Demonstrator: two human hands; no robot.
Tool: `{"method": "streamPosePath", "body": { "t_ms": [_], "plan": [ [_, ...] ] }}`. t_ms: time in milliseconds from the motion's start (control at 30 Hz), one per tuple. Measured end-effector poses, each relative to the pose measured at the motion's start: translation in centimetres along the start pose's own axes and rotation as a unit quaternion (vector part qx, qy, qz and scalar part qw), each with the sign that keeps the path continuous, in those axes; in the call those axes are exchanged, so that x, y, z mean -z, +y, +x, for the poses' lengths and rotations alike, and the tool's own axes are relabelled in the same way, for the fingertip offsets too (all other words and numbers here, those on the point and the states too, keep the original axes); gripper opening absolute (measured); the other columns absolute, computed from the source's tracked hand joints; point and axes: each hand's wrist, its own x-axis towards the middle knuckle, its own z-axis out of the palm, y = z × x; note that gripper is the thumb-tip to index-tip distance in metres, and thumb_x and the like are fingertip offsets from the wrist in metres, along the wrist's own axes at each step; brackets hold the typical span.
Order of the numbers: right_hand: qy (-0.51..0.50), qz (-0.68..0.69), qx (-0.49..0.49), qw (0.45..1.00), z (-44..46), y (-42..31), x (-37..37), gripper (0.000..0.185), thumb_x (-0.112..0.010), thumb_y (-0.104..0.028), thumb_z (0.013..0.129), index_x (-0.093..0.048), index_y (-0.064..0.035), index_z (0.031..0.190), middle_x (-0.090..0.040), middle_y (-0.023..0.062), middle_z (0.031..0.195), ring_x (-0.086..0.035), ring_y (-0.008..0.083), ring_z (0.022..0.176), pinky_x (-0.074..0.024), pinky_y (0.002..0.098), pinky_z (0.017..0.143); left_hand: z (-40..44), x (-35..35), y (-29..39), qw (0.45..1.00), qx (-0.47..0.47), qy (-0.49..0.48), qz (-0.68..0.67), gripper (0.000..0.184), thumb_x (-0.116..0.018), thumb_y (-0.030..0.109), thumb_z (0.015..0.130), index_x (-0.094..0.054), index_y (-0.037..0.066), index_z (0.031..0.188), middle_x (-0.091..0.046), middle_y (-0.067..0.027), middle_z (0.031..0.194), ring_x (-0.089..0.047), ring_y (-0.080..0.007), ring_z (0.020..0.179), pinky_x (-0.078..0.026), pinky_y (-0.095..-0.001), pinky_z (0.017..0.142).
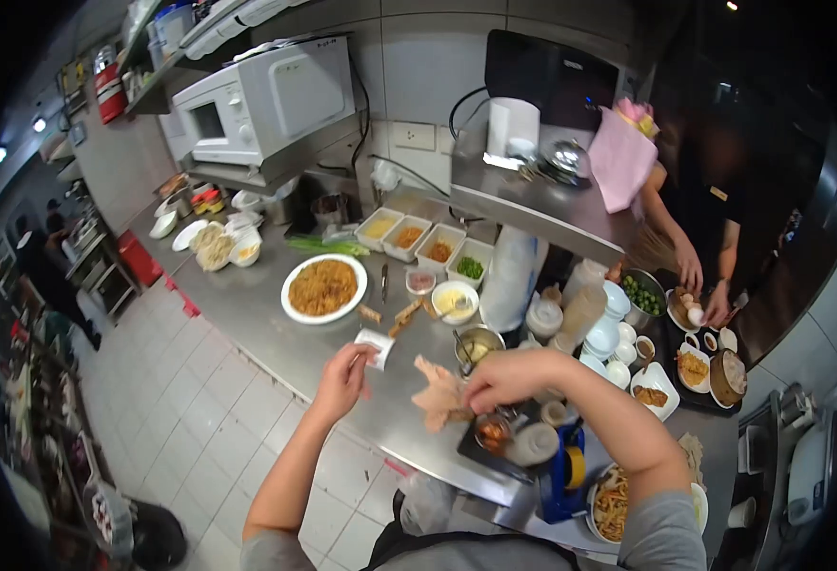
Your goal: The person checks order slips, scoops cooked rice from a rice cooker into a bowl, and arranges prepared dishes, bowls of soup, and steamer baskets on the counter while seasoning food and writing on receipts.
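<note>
My left hand (344, 378) is closed on a small white cup (378, 351), held tilted over the steel counter near its front edge. My right hand (502, 377) reaches down with curled fingers just above a jar with reddish contents (491, 436). What those fingers hold, if anything, is hidden. A crumpled brown cloth or paper (438, 395) lies beside the right fingertips. Beyond my left hand sits a white plate of fried rice (324, 288). Behind the right hand stand a metal pot with a utensil in it (480, 344) and a white bowl with a spoon (455, 302).
Several tubs of toppings (406, 237) line the back, near green onions (328, 246) and a knife (384, 284). Squeeze bottles (580, 303) and a blue tape dispenser (563, 485) stand right. A microwave (261, 100) sits above. A co-worker's hands (702, 290) handle dishes far right.
</note>
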Motion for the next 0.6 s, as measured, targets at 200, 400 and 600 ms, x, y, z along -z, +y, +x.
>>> {"method": "streamPosePath", "body": {
  "t_ms": [200,400,600],
  "plan": [
    [0.224,-0.186,-0.312,0.904,13.7,10.0,9.7,0.02,-0.05,-0.004,0.073,-0.065,0.0008,0.085,-0.063,0.0208,0.092,-0.062,0.0334,0.082,-0.049,0.0389,0.072,19.8,0.2,-5.1,0.933,-0.319,-0.066,0.153,0.025,-0.053,-0.009,0.074,-0.057,-0.001,0.097,-0.056,-0.0158,0.096,-0.06,-0.0289,0.081,-0.05,-0.0334,0.069],
    [0.444,-0.061,-0.362,0.818,19.2,21.5,12.2,0.02,-0.051,0.0,0.074,-0.064,0.0028,0.09,-0.06,0.0246,0.098,-0.059,0.037,0.093,-0.0484,0.0414,0.079,30.5,-4.8,-12.1,0.909,-0.266,-0.12,0.298,0.032,-0.066,0.0,0.061,-0.06,-0.001,0.093,-0.059,-0.0181,0.093,-0.057,-0.0342,0.091,-0.048,-0.0386,0.079],
    [0.421,-0.021,-0.413,0.807,21.9,27.1,11.9,0.02,-0.061,-0.009,0.071,-0.063,0.0032,0.086,-0.061,0.0236,0.092,-0.06,0.0369,0.087,-0.0486,0.0406,0.078,35.5,-10.7,-16.2,0.864,-0.065,-0.181,0.466,0.019,-0.051,0.004,0.078,-0.065,0.003,0.091,-0.063,-0.0173,0.09,-0.063,-0.0311,0.085,-0.052,-0.0378,0.072]
  ]
}}
